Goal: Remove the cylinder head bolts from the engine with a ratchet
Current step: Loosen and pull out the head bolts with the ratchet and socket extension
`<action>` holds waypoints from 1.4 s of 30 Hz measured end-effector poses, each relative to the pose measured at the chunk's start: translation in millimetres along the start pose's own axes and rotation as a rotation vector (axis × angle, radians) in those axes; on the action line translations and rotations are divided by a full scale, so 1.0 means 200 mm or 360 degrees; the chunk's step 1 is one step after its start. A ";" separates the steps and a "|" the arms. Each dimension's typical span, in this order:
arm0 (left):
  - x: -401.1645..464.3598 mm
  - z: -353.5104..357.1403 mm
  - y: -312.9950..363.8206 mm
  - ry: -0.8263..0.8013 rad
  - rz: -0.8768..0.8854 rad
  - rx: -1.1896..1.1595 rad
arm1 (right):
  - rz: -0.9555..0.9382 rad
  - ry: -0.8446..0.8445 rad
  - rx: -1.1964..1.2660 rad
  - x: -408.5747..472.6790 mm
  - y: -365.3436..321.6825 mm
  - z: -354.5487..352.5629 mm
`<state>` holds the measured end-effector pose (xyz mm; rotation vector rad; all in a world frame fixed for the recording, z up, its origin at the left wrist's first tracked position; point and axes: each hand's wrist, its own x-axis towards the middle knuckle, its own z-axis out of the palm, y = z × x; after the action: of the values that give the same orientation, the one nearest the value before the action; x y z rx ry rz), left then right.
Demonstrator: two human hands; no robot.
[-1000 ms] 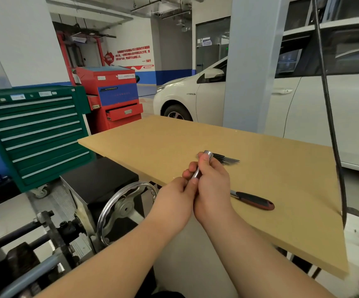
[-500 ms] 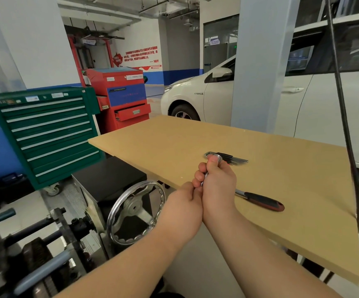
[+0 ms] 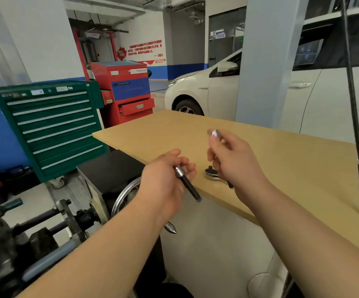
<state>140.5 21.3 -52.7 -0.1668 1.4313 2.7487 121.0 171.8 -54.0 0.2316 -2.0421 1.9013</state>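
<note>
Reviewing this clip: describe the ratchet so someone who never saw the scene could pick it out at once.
Start at the tan wooden tabletop in front of the white car. Near its front edge, between the two hands, lies the ratchet, its handle hidden behind the right hand. Its round chrome head with a small drive stub lies flat on the wood, unlike the dark bit in the left hand.

Ratchet lies on tabletop between hands.

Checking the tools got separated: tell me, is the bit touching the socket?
Apart. The head view shows the left hand's bit and right hand's socket separated by bare tabletop.
</note>
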 end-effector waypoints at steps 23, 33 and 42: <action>0.33 -0.05 -0.39 -0.0656 0.0574 0.2621 | 0.0404 -0.0166 -0.1481 0.38 0.52 -0.57; 0.49 -0.05 -0.69 -0.0958 0.0711 0.3186 | 0.0359 -0.0371 -0.1172 0.38 0.72 -0.63; 0.56 0.08 -0.78 -0.1109 0.0815 0.3272 | 0.0286 -0.0322 -0.1796 0.46 0.74 -0.63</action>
<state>41.3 121.7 -183.5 1.0548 2.9587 0.0847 0.7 319.9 -153.3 -0.0595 -2.9691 0.5542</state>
